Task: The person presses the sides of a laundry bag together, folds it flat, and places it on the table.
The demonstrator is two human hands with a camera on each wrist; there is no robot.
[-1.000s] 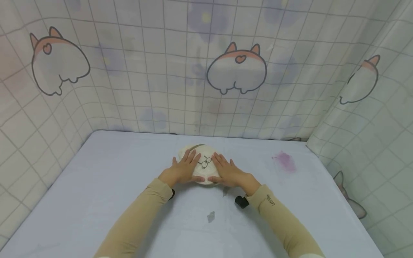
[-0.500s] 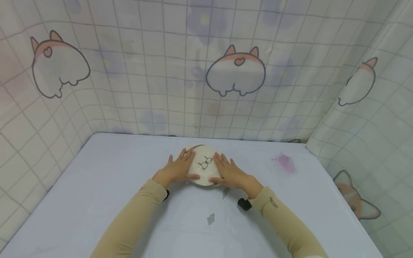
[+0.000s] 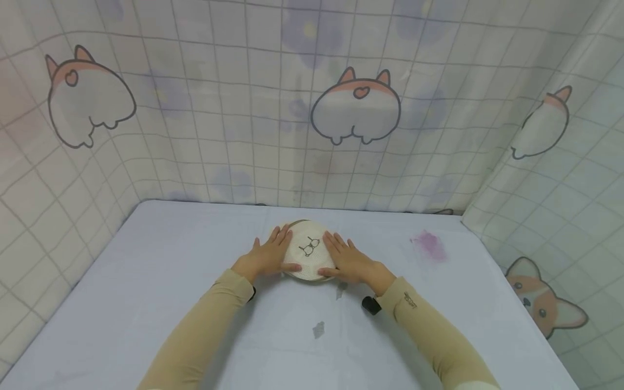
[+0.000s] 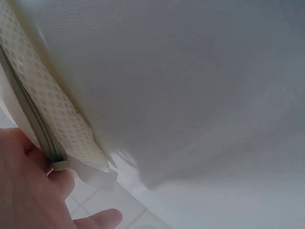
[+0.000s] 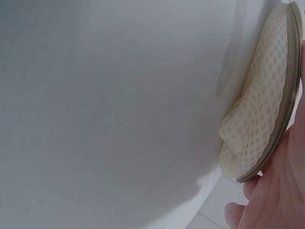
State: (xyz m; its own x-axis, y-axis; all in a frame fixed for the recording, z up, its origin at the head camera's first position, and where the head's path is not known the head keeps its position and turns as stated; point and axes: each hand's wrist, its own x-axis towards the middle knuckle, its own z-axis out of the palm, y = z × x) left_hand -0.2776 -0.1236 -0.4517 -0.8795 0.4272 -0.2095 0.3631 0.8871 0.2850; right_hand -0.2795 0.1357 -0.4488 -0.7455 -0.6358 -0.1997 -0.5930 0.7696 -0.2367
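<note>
A round, cream mesh laundry bag (image 3: 308, 262) lies on the table, with a dark line drawing on its top. My left hand (image 3: 265, 258) rests on its left side, fingers spread and mostly straight. On the bag's right side rests my right hand (image 3: 353, 264), its fingers extended toward the back and its thumb along the near edge. The left wrist view shows the bag's honeycomb mesh side (image 4: 55, 95) and a zipper (image 4: 33, 107) ending at a small fabric tab (image 4: 93, 175) by the fingers. In the right wrist view, the zipper (image 5: 291, 90) follows the rim.
The table (image 3: 161, 281) has a white cover with a pink stain (image 3: 430, 245) and a grey patch (image 3: 318, 329). Behind and at both sides hangs a checked curtain (image 3: 224, 97) with corgi prints. A small black device (image 3: 371, 305) sits at my right wrist.
My left hand has slid left across the bag toward its edge, uncovering more of the top. The right hand has shifted only slightly to the right.
</note>
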